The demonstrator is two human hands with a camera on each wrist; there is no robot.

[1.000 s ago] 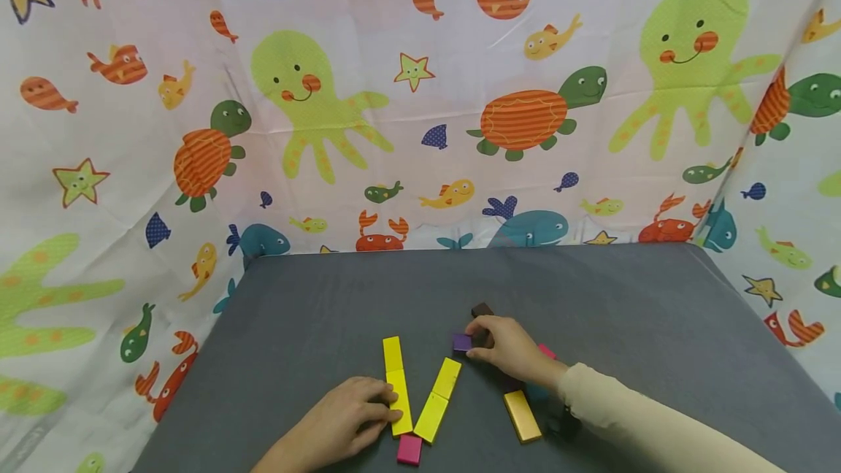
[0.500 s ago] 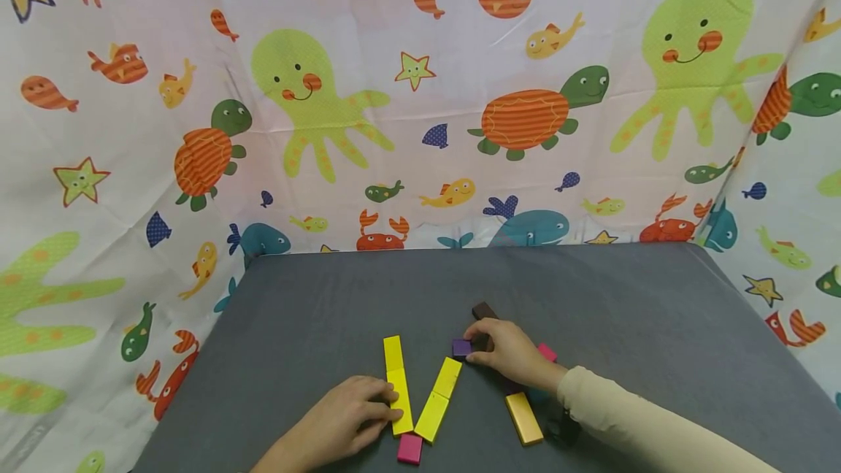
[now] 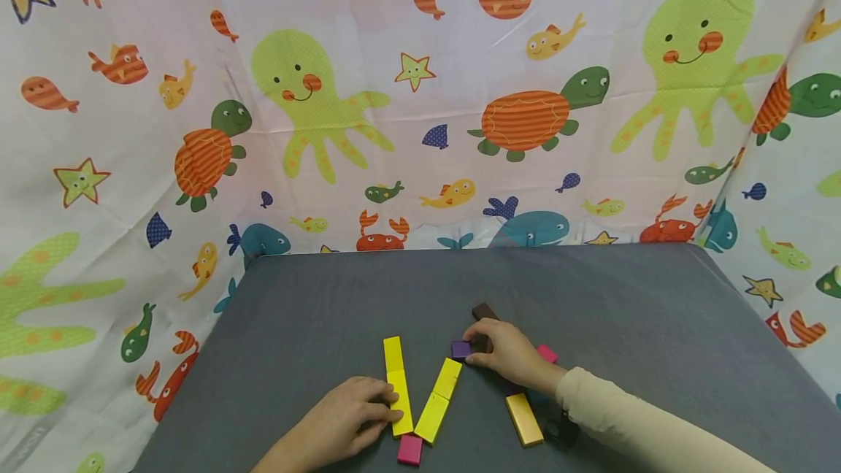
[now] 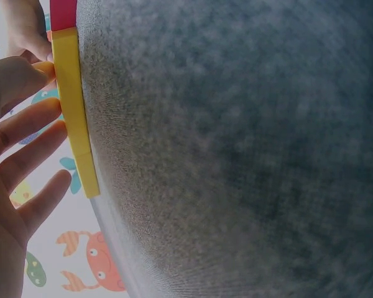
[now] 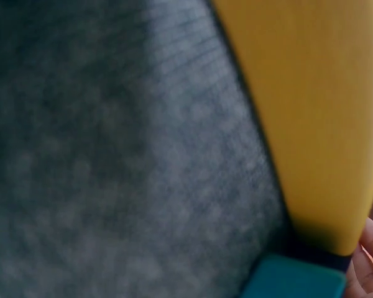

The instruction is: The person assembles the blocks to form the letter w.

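Two rows of yellow blocks form a V in the head view, a left row (image 3: 396,387) and a right row (image 3: 438,400). A magenta block (image 3: 409,450) sits at their near point. My left hand (image 3: 351,414) touches the left row's outer side with its fingertips; the left wrist view shows loosely extended fingers (image 4: 34,155) along the yellow blocks (image 4: 71,93). Beyond the right row's far end, my right hand (image 3: 509,352) pinches a small purple block (image 3: 461,350) between thumb and index finger. A dark brown block (image 3: 484,311) lies partly hidden behind that hand.
Near the right forearm lies a gold block (image 3: 524,420), large in the right wrist view beside a teal block (image 5: 295,279). Another pinkish-red block (image 3: 547,353) peeks out past the right wrist. A grey cloth (image 3: 315,305) covers the table, with a printed sea-animal curtain (image 3: 447,42) behind.
The right hand has shifted the purple block slightly toward me, closer to the right yellow row. The left hand has stayed in place.
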